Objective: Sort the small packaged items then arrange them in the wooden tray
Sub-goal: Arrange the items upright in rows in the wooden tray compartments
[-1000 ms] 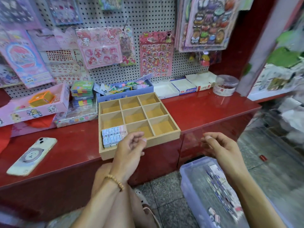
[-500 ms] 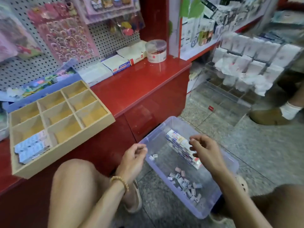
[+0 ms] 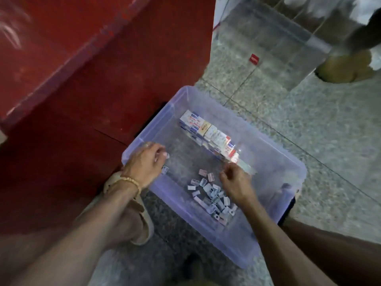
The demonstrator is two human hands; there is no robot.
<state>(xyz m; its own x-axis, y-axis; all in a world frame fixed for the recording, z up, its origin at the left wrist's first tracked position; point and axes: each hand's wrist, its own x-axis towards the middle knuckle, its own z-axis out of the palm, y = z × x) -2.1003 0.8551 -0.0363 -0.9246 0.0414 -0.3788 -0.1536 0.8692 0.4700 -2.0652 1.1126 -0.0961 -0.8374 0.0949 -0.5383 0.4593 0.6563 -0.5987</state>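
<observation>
Speckled tiled floor; red counter front fills upper left. Clear plastic bin, frame centre, long axis upper left to lower right. Small packaged items heaped loose inside. Left hand, fingers curled, contents indiscernible; right hand, likewise.

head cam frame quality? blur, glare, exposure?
Head view: heavy motion blur on the red cabinet and top-right corner; sharper at centre, where the loose small packets in the translucent plastic bin are readable; small glare spot on the stacked boxes; dim overall, forearms underexposed.
</observation>
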